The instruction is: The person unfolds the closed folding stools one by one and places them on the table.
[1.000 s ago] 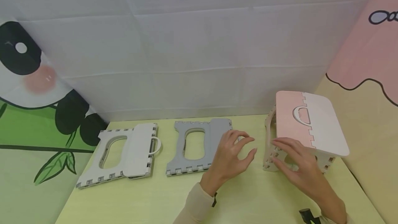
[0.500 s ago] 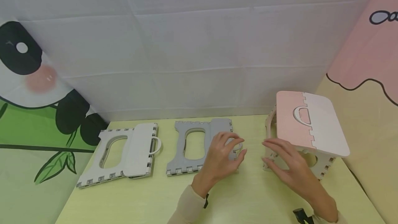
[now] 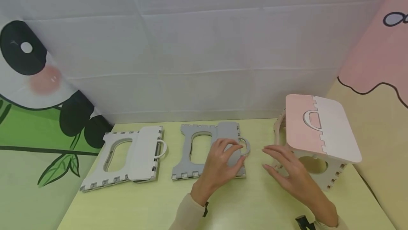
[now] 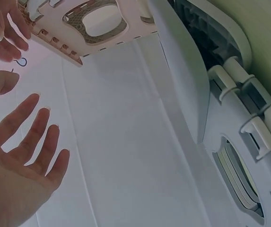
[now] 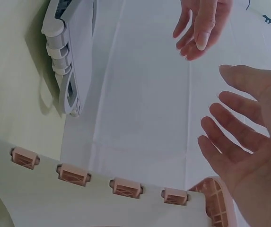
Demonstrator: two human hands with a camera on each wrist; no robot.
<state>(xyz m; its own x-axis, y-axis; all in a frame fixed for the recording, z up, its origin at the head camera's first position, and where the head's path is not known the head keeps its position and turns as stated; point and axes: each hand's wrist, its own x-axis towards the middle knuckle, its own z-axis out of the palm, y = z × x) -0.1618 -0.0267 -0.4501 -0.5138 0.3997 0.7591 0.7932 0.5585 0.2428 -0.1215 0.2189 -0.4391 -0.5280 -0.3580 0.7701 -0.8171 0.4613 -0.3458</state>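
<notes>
My left hand [image 3: 218,166] hovers above the right part of a grey folding stool [image 3: 194,152] that lies folded flat, its grey handle [image 3: 245,145] showing past the fingertips. The fingers are spread and hold nothing, as the left wrist view shows of the left hand [image 4: 26,146]. My right hand [image 3: 293,175] is in the air just left and in front of a pink and white folding stool [image 3: 331,127], which stands unfolded with its handle [image 3: 312,120] on top. In the right wrist view the right hand [image 5: 244,127] has relaxed fingers, apart from the stool.
A white folding stool [image 3: 140,155] lies folded at the left of the pale yellow table [image 3: 134,208], handle to the right. A white cloth wall [image 3: 197,45] rises behind, and printed cloths [image 3: 22,123] flank both sides.
Both hands have shifted left. The right hand has drawn away from the pink and white stool, and the left has come over the grey stool's right part. The stools stay put.
</notes>
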